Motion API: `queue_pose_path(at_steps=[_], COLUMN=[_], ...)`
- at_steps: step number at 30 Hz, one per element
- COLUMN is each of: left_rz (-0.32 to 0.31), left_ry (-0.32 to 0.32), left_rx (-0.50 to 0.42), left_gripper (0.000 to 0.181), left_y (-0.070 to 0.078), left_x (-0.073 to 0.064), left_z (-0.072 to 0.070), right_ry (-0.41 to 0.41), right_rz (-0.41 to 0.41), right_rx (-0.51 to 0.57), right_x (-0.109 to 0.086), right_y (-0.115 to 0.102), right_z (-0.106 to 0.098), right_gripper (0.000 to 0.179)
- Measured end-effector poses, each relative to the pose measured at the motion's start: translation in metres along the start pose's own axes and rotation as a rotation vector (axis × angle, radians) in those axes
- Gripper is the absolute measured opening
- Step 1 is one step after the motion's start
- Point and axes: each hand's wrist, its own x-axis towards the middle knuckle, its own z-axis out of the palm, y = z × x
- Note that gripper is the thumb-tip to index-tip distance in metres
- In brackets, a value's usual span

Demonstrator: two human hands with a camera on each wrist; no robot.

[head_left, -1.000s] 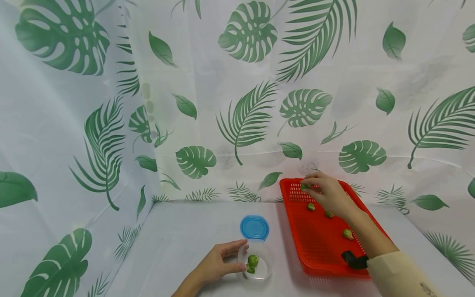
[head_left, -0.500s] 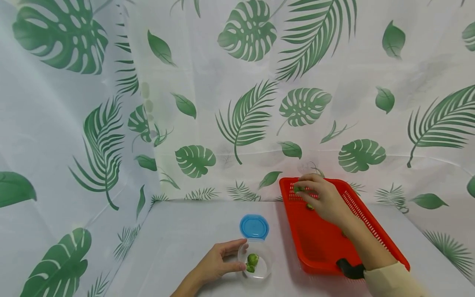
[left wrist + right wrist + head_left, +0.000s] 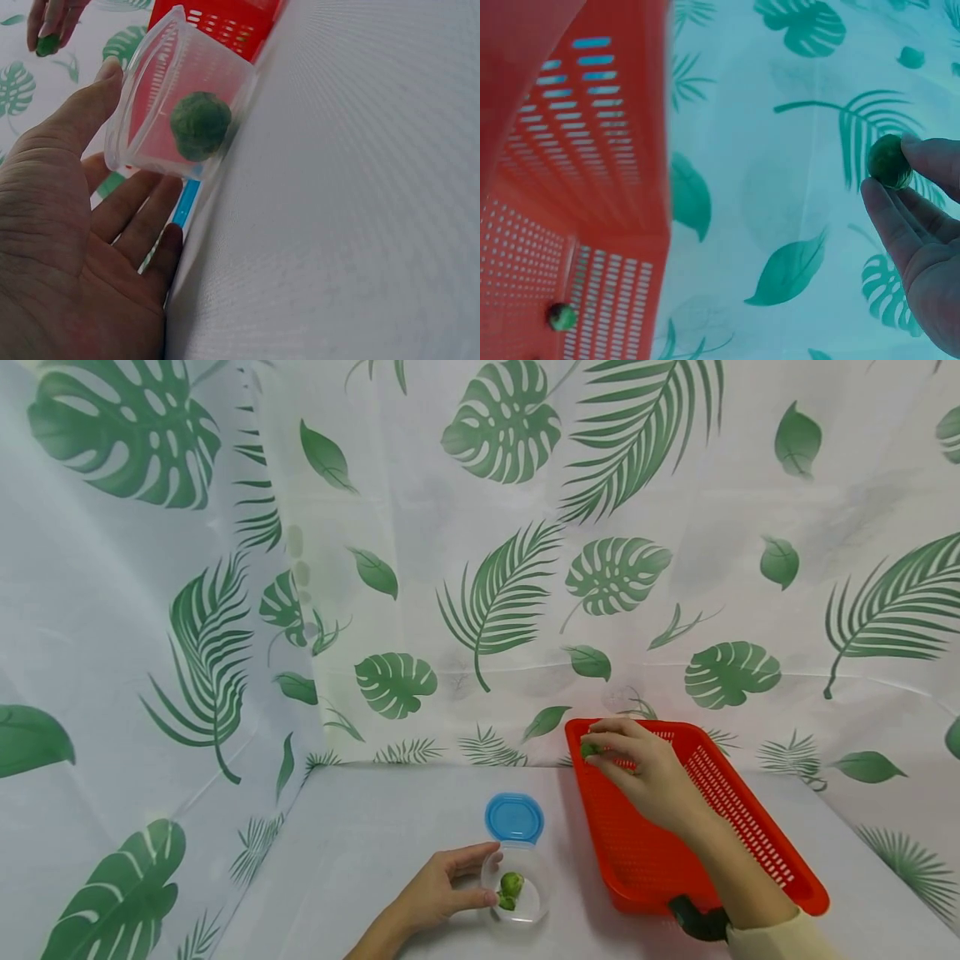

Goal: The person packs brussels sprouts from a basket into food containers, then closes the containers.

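My right hand (image 3: 651,777) pinches a green Brussels sprout (image 3: 589,749) between thumb and fingertips, above the left far side of a red plastic basket (image 3: 603,868). In the right wrist view that sprout (image 3: 889,161) shows beyond the basket's wall. My left hand (image 3: 444,885) holds a small clear plastic cup (image 3: 542,897) at its side, thumb on the near side and fingers round the far side. Inside the cup lie Brussels sprouts (image 3: 512,884), also visible through its wall in the left wrist view. A blue lid (image 3: 514,818) lies open behind the cup, apparently joined to it.
Another sprout (image 3: 562,316) rests in the basket, seen in the right wrist view; my right arm hides much of the basket's inside in the head view. A black strap (image 3: 697,918) is on the right wrist. A leaf-patterned sheet (image 3: 495,593) rises behind the white table (image 3: 375,827).
My right hand has moved left with the sprout, from over the basket's middle to its left side. The left hand and the cup have stayed in place.
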Motion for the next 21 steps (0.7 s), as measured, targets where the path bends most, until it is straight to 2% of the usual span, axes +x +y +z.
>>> queue_pose_path(at_steps=[12, 21], left_rz=[0.009, 0.006], left_ry=[-0.011, -0.003], left_rx=[-0.004, -0.015], left_gripper=[0.06, 0.06], left_y=[0.0, 0.0], left_x=[0.0, 0.001], left_z=[0.001, 0.001], right_ry=[0.021, -0.011], right_rz=[-0.049, -0.071], right_rx=[0.037, 0.081], right_x=[-0.009, -0.016], right_y=[-0.014, -0.025], right_z=[0.007, 0.019], right_gripper=[0.041, 0.044])
